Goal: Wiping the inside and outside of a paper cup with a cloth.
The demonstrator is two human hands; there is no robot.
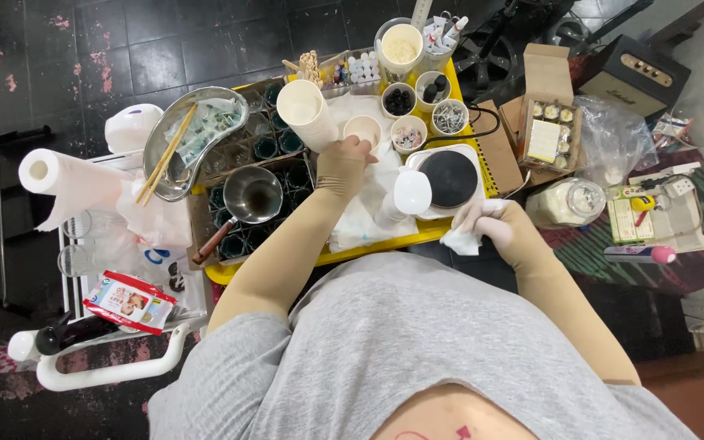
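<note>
Head view: the left hand reaches forward over the yellow table, its fingers curled closed on the near rim of a small white cup, which stands upright just beyond the knuckles, beside the tall paper cup. The right hand sits at the table's near edge, fingers closed around a crumpled white tissue, just beside the black hot plate. The cup is nearer the left hand; the saucepan lies to its left.
</note>
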